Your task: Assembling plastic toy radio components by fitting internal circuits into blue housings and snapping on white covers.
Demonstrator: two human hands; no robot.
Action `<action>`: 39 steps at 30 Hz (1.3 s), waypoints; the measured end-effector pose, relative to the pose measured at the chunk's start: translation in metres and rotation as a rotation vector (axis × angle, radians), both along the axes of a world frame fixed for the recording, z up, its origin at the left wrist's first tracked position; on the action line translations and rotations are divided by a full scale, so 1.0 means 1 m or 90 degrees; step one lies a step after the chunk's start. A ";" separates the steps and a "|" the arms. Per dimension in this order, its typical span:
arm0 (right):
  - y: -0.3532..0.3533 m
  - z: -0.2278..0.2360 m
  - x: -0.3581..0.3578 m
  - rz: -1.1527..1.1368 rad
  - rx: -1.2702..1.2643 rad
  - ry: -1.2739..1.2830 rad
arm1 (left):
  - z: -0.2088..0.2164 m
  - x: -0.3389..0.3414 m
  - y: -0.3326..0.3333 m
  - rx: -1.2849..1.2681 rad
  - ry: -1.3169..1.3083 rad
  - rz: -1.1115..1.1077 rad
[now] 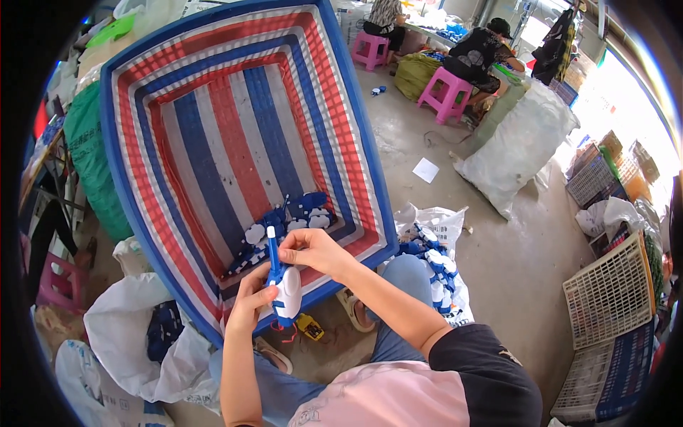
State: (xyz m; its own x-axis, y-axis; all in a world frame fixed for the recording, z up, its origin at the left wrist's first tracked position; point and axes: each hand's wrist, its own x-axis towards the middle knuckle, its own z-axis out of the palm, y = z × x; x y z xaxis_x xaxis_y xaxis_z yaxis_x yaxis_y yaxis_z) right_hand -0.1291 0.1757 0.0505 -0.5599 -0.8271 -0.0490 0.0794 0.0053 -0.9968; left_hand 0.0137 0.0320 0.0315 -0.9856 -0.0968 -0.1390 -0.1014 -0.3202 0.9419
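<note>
My left hand (250,297) is wrapped round a blue-and-white plastic toy (287,293), which stands roughly upright in front of me. It has a rounded white body and a blue rod with a white tip pointing up. With fingers closed in a pinch, my right hand (313,252) grips the toy's upper blue part by the base of the rod; the fingertips' exact hold is partly hidden. Just beyond my hands, similar blue and white parts (295,213) are heaped at the near end of a large bin (235,142) lined with striped cloth.
More blue-and-white pieces (435,267) lie on a white sack beside my knee. A yellow tool-like object (310,327) with a red cord is on the floor between my feet. An open white sack (128,320) stands at left, plastic crates (608,285) at right. People sit on pink stools (445,92) behind.
</note>
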 end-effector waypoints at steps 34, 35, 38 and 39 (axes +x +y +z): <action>0.001 0.029 0.050 -0.180 -0.150 0.656 | -0.011 -0.001 -0.011 0.397 0.204 0.077; 0.005 0.029 0.044 -0.215 -0.175 0.637 | -0.007 -0.004 -0.008 0.398 0.205 0.076; 0.004 0.023 0.041 -0.254 -0.237 0.262 | 0.001 -0.006 -0.008 0.316 0.283 0.083; 0.005 0.018 0.040 -0.215 -0.216 0.153 | 0.000 -0.004 -0.010 0.329 0.301 0.091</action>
State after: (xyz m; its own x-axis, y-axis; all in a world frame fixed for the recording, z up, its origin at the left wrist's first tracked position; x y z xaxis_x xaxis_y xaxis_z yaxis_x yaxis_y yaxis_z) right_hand -0.0894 0.1811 0.0681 -0.7600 -0.5461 0.3524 -0.2101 -0.3068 -0.9283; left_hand 0.0099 0.0218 0.0316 -0.9343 -0.2667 0.2367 0.3565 -0.7172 0.5988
